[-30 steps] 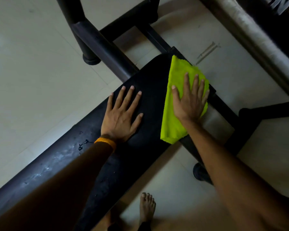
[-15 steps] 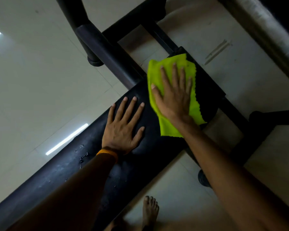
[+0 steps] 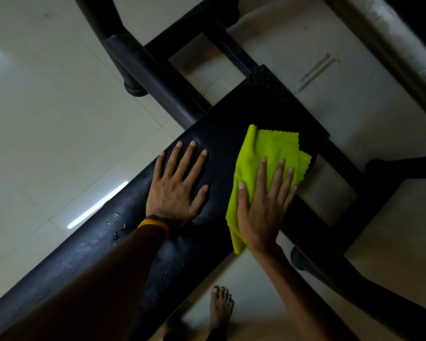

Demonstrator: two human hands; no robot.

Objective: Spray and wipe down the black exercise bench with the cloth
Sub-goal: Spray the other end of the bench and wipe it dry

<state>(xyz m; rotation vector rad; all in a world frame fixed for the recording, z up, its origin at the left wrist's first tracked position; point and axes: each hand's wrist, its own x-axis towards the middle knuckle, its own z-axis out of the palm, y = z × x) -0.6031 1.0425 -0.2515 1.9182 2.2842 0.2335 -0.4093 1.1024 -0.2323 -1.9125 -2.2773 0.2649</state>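
Observation:
The black exercise bench (image 3: 221,141) runs diagonally from the lower left to the upper right of the view. A bright yellow-green cloth (image 3: 263,153) lies flat near the bench's far end, at its right edge. My right hand (image 3: 263,205) presses flat on the cloth's near part, fingers spread. My left hand (image 3: 177,188) rests flat on the bare pad just left of the cloth, fingers apart, with an orange band at the wrist. A few droplets (image 3: 118,230) glisten on the pad near my left forearm. No spray bottle is in view.
Black frame tubes (image 3: 143,67) cross behind the bench's far end, and more frame bars (image 3: 349,200) sit to the right. A grey cylindrical bar (image 3: 389,50) slants across the top right. My bare foot (image 3: 220,308) stands on the pale tiled floor (image 3: 47,124) below the bench.
My right hand has slid the cloth from the far left part of the pad back toward me and to the right edge. My left hand has stayed planted.

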